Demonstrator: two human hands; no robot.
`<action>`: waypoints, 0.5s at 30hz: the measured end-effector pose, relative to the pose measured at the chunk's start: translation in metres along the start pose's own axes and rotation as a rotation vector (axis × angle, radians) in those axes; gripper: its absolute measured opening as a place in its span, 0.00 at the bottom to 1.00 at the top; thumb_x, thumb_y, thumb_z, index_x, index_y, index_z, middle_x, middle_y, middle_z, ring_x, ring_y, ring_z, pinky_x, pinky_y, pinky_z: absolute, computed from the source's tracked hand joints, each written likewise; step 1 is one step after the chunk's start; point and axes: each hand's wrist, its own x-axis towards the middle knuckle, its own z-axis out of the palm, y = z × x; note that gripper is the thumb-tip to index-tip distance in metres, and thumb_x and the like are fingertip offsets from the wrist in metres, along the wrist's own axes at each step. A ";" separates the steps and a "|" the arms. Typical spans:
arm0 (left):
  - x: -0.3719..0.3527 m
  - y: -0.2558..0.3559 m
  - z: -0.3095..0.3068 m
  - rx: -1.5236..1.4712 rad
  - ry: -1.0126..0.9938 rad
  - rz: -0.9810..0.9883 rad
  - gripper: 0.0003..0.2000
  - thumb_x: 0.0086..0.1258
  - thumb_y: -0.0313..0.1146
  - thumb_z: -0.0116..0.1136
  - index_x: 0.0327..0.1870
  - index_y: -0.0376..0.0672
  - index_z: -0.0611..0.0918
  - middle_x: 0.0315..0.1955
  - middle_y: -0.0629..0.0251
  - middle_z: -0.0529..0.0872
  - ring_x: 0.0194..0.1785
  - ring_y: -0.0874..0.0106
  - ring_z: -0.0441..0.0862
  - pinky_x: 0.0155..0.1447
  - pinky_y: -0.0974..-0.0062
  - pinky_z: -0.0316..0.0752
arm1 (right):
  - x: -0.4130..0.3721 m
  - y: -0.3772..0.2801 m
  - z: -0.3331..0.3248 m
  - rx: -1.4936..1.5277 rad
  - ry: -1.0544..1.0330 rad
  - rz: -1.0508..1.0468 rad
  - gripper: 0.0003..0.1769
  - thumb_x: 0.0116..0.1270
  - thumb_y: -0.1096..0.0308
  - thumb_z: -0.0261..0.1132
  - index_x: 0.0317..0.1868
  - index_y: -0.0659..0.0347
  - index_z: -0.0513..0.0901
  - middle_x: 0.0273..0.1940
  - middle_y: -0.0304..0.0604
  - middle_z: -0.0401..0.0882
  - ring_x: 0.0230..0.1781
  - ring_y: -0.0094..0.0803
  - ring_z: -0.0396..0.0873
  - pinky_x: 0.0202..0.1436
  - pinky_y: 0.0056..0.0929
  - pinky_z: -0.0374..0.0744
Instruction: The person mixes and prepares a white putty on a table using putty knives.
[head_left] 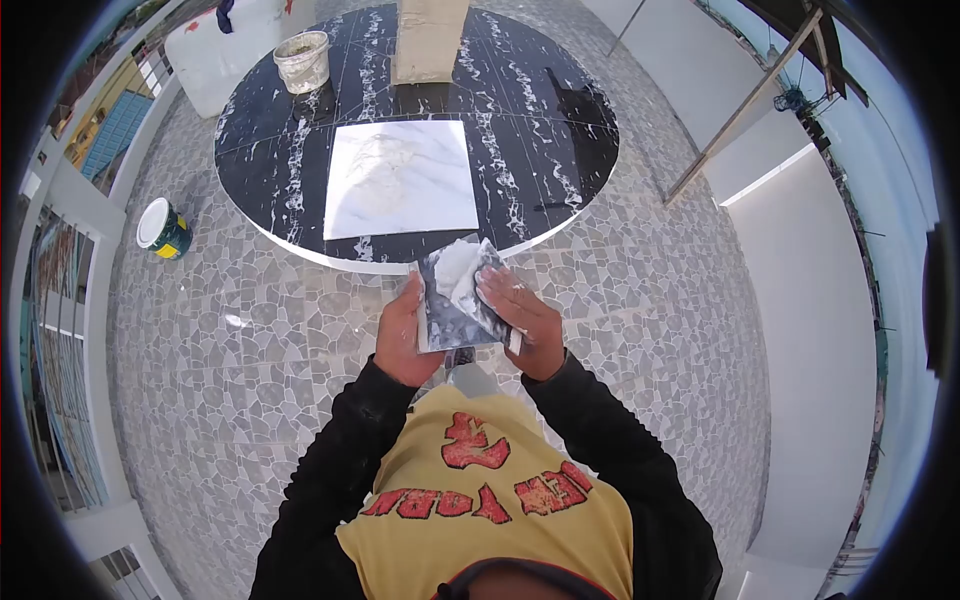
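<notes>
In front of my chest I hold a small dark, marbled tile (455,318) with pale edges. A thick white patch (459,268) that looks like paste or powder covers its upper part. My left hand (401,332) is closed around the left edge, thumb along the side. My right hand (530,322) grips the right side, its white-dusted fingers lying over the face by the white patch. Just beyond the tile, a larger white marbled tile (400,190) with a beige smear lies flat on the round black table (265,150).
On the table stand a stained white bucket (302,63) and a tall beige block-like object (430,45). A green paint bucket with a white lid (164,229) is on the stone-patterned floor (260,400) at left. A wooden pole (740,110) leans near the right wall (800,330).
</notes>
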 end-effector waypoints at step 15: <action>0.086 -0.192 0.062 0.308 -0.103 -0.245 0.25 0.83 0.48 0.37 0.69 0.38 0.68 0.62 0.55 0.77 0.63 0.59 0.78 0.69 0.55 0.71 | -0.169 0.049 -0.259 0.325 0.398 0.736 0.13 0.74 0.64 0.63 0.49 0.67 0.82 0.35 0.34 0.80 0.35 0.16 0.71 0.39 0.20 0.69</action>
